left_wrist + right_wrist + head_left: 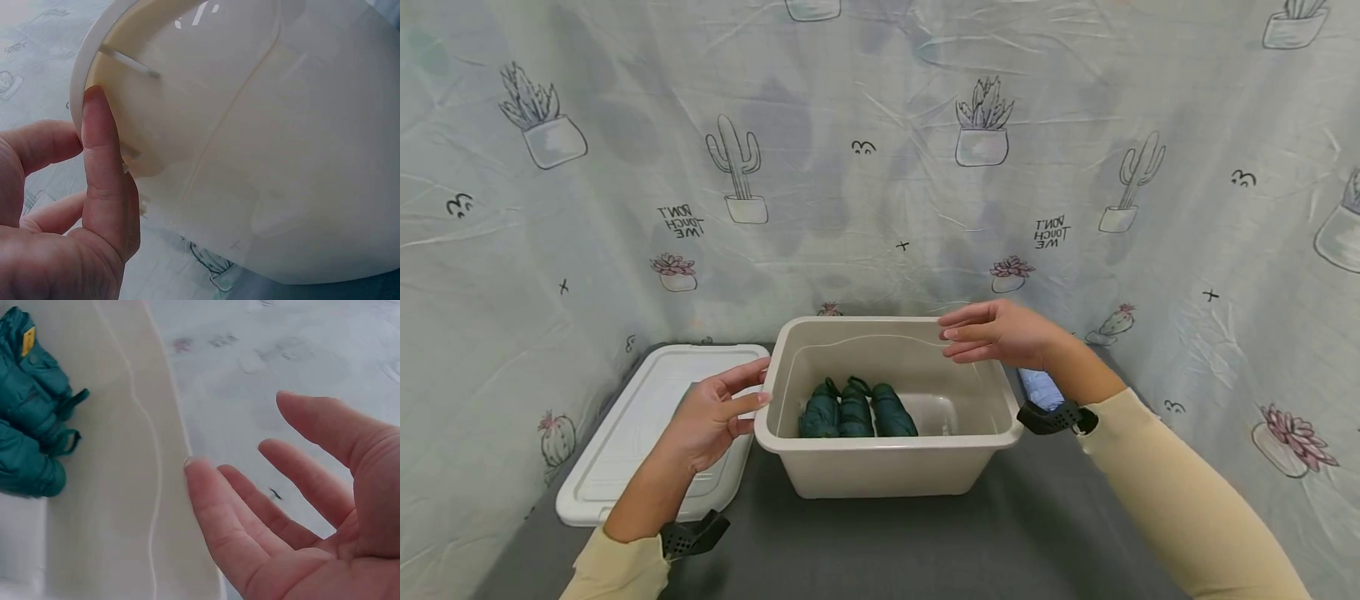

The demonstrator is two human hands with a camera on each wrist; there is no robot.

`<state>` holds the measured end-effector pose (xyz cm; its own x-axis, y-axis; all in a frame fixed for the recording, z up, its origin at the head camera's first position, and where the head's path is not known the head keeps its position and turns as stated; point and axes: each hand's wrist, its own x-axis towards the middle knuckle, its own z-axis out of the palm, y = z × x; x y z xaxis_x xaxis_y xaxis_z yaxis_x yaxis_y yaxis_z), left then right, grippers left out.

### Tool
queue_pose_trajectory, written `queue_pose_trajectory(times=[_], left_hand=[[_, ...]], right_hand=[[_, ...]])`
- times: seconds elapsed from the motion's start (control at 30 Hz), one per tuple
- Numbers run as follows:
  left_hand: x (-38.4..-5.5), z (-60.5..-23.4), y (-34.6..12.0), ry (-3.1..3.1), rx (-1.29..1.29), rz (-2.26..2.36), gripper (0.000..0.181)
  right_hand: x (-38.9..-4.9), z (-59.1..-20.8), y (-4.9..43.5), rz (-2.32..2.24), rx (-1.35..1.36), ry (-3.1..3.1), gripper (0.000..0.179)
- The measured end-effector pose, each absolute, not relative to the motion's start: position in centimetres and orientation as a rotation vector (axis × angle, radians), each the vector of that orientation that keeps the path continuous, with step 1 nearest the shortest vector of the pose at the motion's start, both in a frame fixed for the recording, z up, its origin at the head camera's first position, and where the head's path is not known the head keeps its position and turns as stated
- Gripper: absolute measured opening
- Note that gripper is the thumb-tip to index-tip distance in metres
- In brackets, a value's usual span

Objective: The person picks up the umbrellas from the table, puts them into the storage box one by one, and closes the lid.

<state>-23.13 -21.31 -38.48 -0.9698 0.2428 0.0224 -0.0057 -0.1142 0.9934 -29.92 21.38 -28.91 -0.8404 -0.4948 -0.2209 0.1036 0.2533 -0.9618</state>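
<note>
A beige plastic storage bin stands uncovered, with three dark green rolled fabric bundles side by side in its left half. In the right wrist view the bundles look puffy, with small loops and a yellow tag. My left hand touches the bin's left rim with extended fingers. The left wrist view has one finger reaching up against the wall beneath the rim. Above the back right rim, my right hand hovers with loosely spread fingers and holds nothing.
A white lid lies flat on the grey table surface, left of the bin. Something light blue sits behind the bin's right side, partly hidden by the right wrist. A curtain with cactus drawings hangs around the table.
</note>
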Motion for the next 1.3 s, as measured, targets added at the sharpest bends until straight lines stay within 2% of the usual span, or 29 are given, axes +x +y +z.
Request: queue_pose_trajectory(times=[0.3,0.57,0.97,1.17,1.3], left_hand=[[-23.2,-38.5,-21.3,1.972,0.256,2.214,0.066],[-23.3,-38.4,-21.3,1.949,0.273,2.230,0.065],[-23.2,-38.5,-21.4,1.958,0.276,2.223,0.065],[-23.2,-38.5,-21.5,1.966,0.270,2.221,0.065],[-23.3,-38.5,-21.4,1.970,0.270,2.213,0.065]], right_hand=[[-29.4,-30.2,25.4,-1.825,-0.330,2.145,0.054],[-28.5,-32.0,28.2,-1.949,-0.235,2.279,0.033],[-28.9,-35.7,33.3,-2.062,-0.177,2.437,0.014],[-28.9,-36.9,36.1,-1.972,-0.137,2.553,0.015],[-29.0,-37.4,37.9,-1.725,-0.038,2.750,0.041]])
